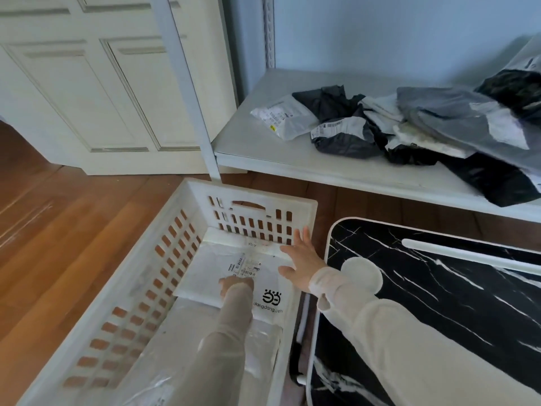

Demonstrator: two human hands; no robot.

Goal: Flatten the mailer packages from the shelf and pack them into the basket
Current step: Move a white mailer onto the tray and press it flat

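Observation:
A white slatted basket (164, 230) stands on the wooden floor at lower left. A flat white mailer (210, 271) with a shipping label lies in its far end, on top of other flat white and clear mailers (181, 341). My left hand (235, 285) rests on the mailer's near edge, mostly hidden by its sleeve. My right hand (301, 262) is spread flat, fingers apart, at the mailer's right edge by the basket wall. Several crumpled grey, black and white mailers (409, 127) are heaped on the low white shelf (263, 159) at upper right.
A black marble-patterned folding table (439, 288) with a white rim stands to the right of the basket. A white shelf post (190, 98) rises behind the basket. White panelled doors (102, 83) fill the upper left. Wooden floor (58, 244) lies to the left.

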